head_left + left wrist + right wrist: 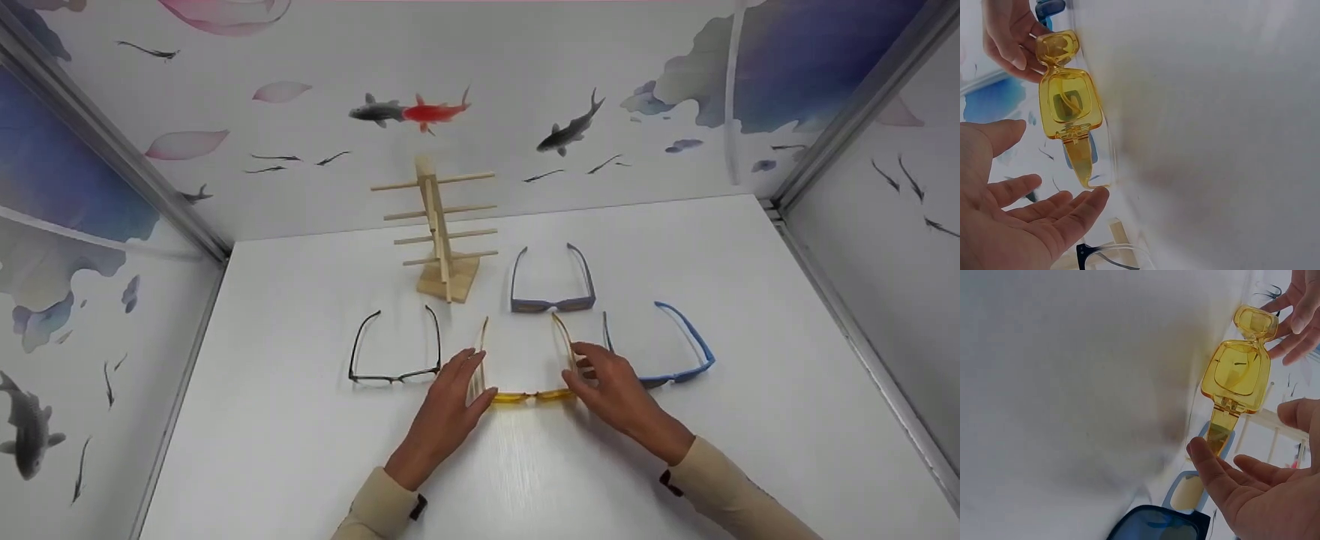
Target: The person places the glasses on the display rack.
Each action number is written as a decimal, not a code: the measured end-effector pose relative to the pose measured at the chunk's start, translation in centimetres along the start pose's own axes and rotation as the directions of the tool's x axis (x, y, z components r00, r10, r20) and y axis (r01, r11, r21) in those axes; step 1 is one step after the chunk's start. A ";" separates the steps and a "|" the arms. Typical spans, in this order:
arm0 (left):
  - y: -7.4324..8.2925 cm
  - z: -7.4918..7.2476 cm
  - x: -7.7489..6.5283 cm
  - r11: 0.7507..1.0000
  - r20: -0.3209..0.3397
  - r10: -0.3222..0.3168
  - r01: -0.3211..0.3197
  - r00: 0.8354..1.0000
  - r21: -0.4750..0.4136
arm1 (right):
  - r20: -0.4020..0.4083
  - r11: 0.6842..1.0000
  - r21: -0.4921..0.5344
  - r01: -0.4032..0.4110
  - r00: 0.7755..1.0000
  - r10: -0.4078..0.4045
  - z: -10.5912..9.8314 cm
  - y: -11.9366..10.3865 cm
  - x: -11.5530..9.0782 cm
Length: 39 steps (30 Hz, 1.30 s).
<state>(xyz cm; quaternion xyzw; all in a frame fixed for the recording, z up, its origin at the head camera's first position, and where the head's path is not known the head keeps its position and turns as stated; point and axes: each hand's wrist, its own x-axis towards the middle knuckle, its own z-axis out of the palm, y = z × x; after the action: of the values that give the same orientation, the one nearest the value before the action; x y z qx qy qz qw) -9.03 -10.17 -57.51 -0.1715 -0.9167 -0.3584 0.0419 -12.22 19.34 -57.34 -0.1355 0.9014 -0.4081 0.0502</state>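
Yellow-framed glasses point(534, 397) lie on the white table, temples unfolded and pointing away from me. Beside their left end is my left hand point(448, 401), fingers extended and thumb spread near the frame's corner. My right hand point(619, 390) is at the other end, its fingers by the right temple. In the left wrist view the tinted lens point(1071, 104) shows between the two hands, left fingertips close to the temple. The right wrist view has the right index fingertip overlapping the yellow temple point(1220, 430). Neither hand's fingers are curled round the glasses.
Black-rimmed glasses point(394, 377) lie to the left, blue sunglasses point(694, 371) to the right. Grey-blue sunglasses point(553, 305) sit farther back. A wooden rack point(442, 255) with several crossbars stands near the back wall. Printed panels point(480, 45) with fish enclose the table.
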 end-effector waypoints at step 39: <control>-2.3 1.2 1.7 0.957 0.120 -0.111 0.139 0.987 -0.256 | 0.021 0.992 0.080 -0.102 0.995 0.100 0.5 1.1 -0.1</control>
<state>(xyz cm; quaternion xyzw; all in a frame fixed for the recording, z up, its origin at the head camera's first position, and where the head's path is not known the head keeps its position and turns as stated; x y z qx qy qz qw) -11.40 -10.43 -59.51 -0.1356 -0.8709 -0.4695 -0.0519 -12.21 19.73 -58.54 -0.0909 0.8894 -0.4401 0.0837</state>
